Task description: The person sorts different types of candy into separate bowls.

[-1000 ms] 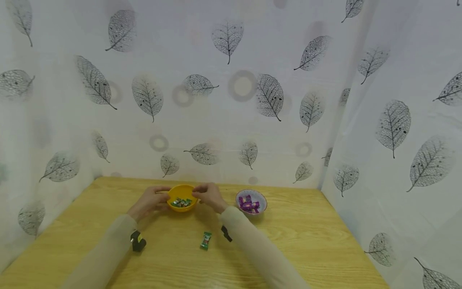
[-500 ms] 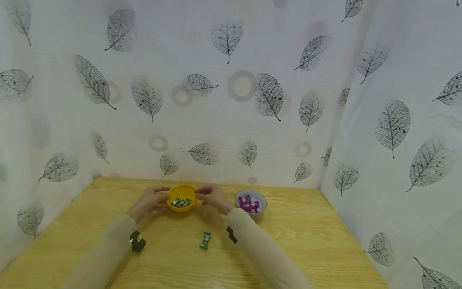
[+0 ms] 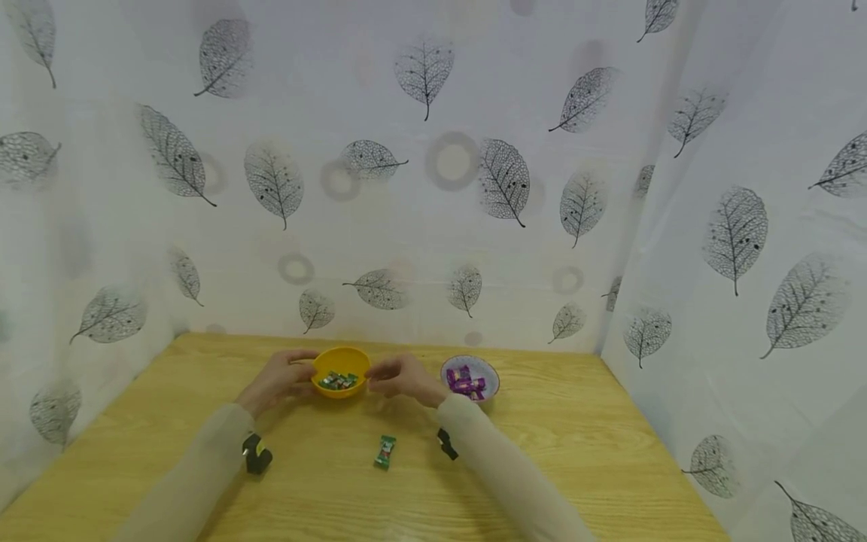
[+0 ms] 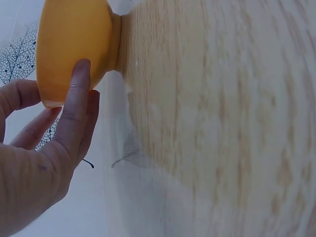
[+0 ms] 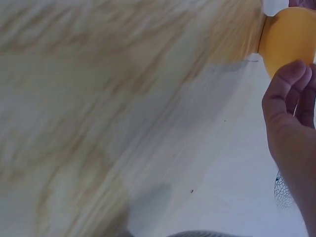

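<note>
A yellow bowl (image 3: 345, 357) stands toward the back of the table, with several green-wrapped candies (image 3: 338, 381) inside. My left hand (image 3: 279, 376) grips the bowl from its left side; in the left wrist view its fingers (image 4: 74, 106) lie along the outer wall and the thumb is at the rim. On the opposite side, my right hand (image 3: 406, 378) pinches at the rim with bent fingers, seen in the right wrist view against the bowl's wall (image 5: 286, 42). One green-wrapped candy (image 3: 384, 452) lies alone on the table, in front of the bowl.
A pale patterned bowl (image 3: 489, 370) holding several purple-wrapped candies (image 3: 466, 382) stands right of my right hand. The wooden table (image 3: 576, 452) runs back to a white curtain (image 3: 406, 226) with leaf prints, which also hangs at both sides.
My right hand has shifted right and toward me, from over the rim to the bowl's right side. The left hand, the bowl and the lone candy stay put.
</note>
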Demonstrator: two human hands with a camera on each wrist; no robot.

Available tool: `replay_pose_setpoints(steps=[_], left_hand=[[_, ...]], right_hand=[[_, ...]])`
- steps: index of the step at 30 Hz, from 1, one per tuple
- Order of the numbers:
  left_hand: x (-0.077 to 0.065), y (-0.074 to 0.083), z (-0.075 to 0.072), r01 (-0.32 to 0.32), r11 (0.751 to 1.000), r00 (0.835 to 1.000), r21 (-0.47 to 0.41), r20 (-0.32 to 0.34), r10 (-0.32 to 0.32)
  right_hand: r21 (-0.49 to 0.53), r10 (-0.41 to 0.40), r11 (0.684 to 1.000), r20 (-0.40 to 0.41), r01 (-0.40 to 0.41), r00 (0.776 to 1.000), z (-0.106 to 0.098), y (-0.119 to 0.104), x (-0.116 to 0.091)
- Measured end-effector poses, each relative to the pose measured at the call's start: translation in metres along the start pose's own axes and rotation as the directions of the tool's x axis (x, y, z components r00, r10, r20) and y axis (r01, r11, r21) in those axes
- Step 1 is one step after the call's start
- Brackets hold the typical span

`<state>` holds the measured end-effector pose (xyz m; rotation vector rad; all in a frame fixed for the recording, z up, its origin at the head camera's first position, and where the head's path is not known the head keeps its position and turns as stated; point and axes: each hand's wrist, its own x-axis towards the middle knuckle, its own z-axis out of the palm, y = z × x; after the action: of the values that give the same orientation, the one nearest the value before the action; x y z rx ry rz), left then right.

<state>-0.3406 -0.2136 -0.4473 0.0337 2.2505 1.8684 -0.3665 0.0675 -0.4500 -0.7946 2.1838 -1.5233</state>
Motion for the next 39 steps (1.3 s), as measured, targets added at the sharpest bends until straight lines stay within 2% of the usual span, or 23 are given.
replay_pose_setpoints(steps=[4, 8, 14, 18, 24, 31, 34, 37, 39], left_hand=[[0.0, 0.0, -0.001, 0.005, 1.0, 1.0, 0.001, 0.0, -0.005], [0.0, -0.001, -0.002, 0.008, 1.0, 1.0, 0.015, -0.006, -0.007], [0.0, -0.001, -0.003, 0.01, 1.0, 1.0, 0.027, -0.005, -0.009], [0.0, -0.001, -0.004, 0.014, 1.0, 1.0, 0.018, -0.003, -0.014], [0.0, -0.001, -0.005, 0.01, 1.0, 1.0, 0.013, -0.005, -0.01], [0.001, -0.002, -0.003, -0.007, 1.0, 1.0, 0.017, -0.005, 0.007], [0.001, -0.002, -0.004, -0.007, 1.0, 1.0, 0.013, -0.006, 0.007], [0.002, -0.003, -0.004, -0.007, 1.0, 1.0, 0.013, -0.004, 0.007], [0.002, -0.004, -0.004, -0.002, 1.0, 1.0, 0.013, -0.01, 0.002]], right_hand=[[-0.039, 0.006, 0.999, 0.085, -0.003, 0.996, -0.005, 0.003, -0.003], [-0.089, 0.024, 0.996, 0.188, -0.008, 0.982, -0.01, 0.004, -0.007], [-0.218, 0.12, 0.975, 0.351, -0.044, 0.929, -0.015, 0.002, -0.011], [-0.25, 0.138, 0.968, 0.426, -0.03, 0.894, -0.017, 0.001, -0.012], [-0.299, 0.124, 0.954, 0.494, 0.035, 0.861, -0.019, 0.0, -0.015], [-0.349, 0.095, 0.925, 0.592, 0.149, 0.8, -0.013, -0.001, -0.017], [-0.391, 0.092, 0.901, 0.598, 0.189, 0.796, -0.01, 0.0, -0.019], [-0.421, 0.099, 0.886, 0.582, 0.194, 0.807, -0.008, 0.003, -0.021], [-0.419, 0.094, 0.888, 0.572, 0.191, 0.815, -0.007, 0.006, -0.023]])
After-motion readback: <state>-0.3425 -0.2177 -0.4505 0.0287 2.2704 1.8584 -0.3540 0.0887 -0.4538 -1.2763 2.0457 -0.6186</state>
